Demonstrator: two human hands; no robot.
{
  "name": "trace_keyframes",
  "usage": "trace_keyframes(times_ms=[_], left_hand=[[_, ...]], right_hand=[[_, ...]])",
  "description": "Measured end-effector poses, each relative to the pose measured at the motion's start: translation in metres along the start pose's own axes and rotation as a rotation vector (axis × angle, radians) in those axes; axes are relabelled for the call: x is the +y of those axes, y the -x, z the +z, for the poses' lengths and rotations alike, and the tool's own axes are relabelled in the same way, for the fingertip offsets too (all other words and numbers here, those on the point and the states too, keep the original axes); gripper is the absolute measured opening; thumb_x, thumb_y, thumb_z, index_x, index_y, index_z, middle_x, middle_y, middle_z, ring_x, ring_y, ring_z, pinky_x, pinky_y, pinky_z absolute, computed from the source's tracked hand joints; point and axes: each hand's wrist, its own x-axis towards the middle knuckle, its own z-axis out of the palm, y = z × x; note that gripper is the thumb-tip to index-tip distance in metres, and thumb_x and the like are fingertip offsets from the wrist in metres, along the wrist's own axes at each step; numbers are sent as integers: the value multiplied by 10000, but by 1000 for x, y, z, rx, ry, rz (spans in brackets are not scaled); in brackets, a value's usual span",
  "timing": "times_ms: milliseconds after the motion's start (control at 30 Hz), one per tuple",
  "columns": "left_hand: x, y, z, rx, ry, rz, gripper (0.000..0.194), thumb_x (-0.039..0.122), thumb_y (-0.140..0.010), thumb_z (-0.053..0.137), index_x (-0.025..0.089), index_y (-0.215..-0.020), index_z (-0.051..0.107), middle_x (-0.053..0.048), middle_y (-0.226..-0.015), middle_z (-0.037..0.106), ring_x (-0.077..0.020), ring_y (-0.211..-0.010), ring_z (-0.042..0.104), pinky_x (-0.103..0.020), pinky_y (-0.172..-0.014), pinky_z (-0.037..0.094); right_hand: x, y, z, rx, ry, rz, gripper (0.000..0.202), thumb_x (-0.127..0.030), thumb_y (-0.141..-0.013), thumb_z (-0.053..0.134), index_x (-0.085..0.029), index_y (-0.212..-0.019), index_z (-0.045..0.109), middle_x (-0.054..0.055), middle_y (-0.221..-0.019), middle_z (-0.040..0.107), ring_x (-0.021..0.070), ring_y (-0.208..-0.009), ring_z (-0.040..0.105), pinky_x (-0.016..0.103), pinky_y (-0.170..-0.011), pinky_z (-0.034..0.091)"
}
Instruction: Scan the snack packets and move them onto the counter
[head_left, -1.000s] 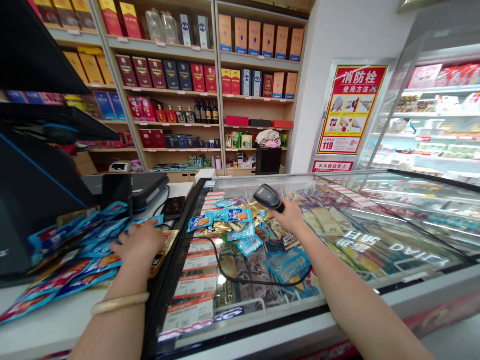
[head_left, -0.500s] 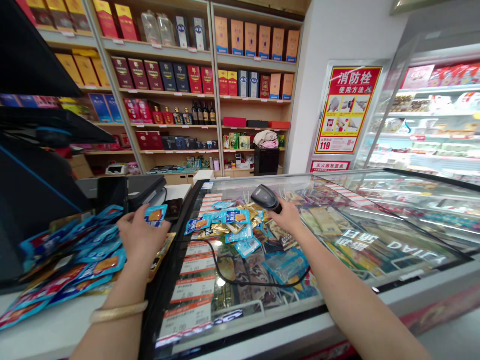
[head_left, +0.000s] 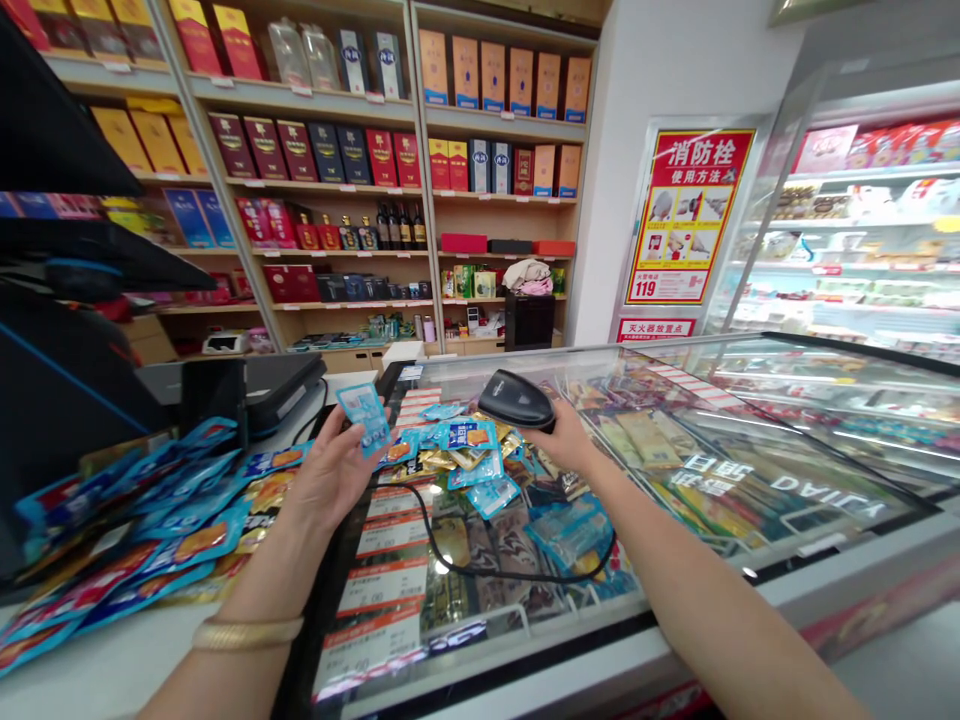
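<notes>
My left hand (head_left: 341, 470) pinches a light-blue snack packet (head_left: 364, 418), its pale printed back turned toward me. My right hand (head_left: 566, 436) grips a black barcode scanner (head_left: 516, 399) above the freezer's glass top, with the scanner's head pointing left. Between the hands, a pile of blue and gold snack packets (head_left: 471, 437) lies on the glass. Farther left, a larger heap of blue, red and gold packets (head_left: 180, 545) covers part of the white counter (head_left: 142, 640). The scanner's handle is mostly hidden by my fingers.
A black scanner cable (head_left: 517, 574) loops over the freezer glass (head_left: 450, 680). Dark checkout equipment (head_left: 67, 370) stands at the left. Behind are shelves of boxes and bottles (head_left: 397, 226), a red fire-hydrant sign (head_left: 679, 220), and a lit refrigerated case (head_left: 877, 240).
My left hand has moved right with the packet, from the counter's heap to the freezer's edge, and turned its back into view. The scanner has shifted slightly left and swung its head round.
</notes>
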Motion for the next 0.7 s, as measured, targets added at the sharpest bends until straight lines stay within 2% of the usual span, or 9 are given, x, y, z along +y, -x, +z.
trace_keyframes(times_ms=[167,267,467,567,700], left_hand=[[-9,3,-1,-106,-65,-11,708,83,-601,781,335,-1233,586,-20,-1326,593,-235,-1174,592,-444,-996,502],[-12,2,-4,-129,-133,-17,800,95,-595,800,372,-1300,543,-20,-1336,582,-220,-1138,605,-407,-961,521],[-18,1,-6,-136,-158,-12,809,106,-584,821,413,-1285,557,-1,-1335,582,-152,-1004,627,-274,-807,547],[-20,1,-5,-143,-148,-19,793,107,-573,830,406,-1264,580,-4,-1292,605,-145,-986,623,-248,-772,538],[-22,2,-3,-149,-170,-20,818,106,-577,829,397,-1294,564,-14,-1275,613,-137,-941,634,-231,-745,534]], right_hand=[[-18,0,7,-134,-181,-15,284,-347,-725,688,-145,-921,729,46,-885,739,215,-848,658,339,-821,522],[-25,0,10,-182,-244,13,284,-365,-706,707,-153,-894,733,30,-837,729,206,-820,647,338,-817,523],[-25,0,12,-272,-288,42,220,-333,-694,692,-147,-807,726,21,-779,708,191,-781,625,316,-787,513],[-25,1,12,-329,-269,69,197,-313,-698,676,-139,-785,712,14,-719,687,180,-734,619,301,-754,508],[-28,2,11,-339,-270,60,187,-288,-698,660,-142,-805,705,2,-680,669,174,-724,617,287,-741,507]])
